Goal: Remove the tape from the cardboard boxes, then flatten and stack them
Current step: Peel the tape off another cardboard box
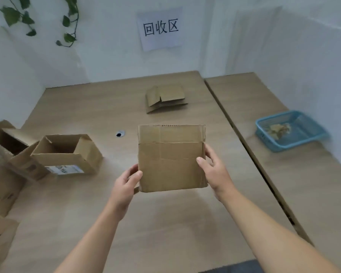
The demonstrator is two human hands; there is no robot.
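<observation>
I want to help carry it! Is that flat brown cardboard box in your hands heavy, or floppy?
Probably light: the flat brown cardboard box is held up only by the left hand and right hand pinching its side edges. Likely fairly stiff, since it stands straight without sagging, though its fold creases might let it bend.

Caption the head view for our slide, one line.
Head view: left hand and right hand hold a flattened cardboard box over the table; second flat box beyond, open boxes left, blue basket right.

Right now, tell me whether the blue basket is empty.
No, the blue basket has a crumpled brownish wad lying inside it, near its left end.
</observation>
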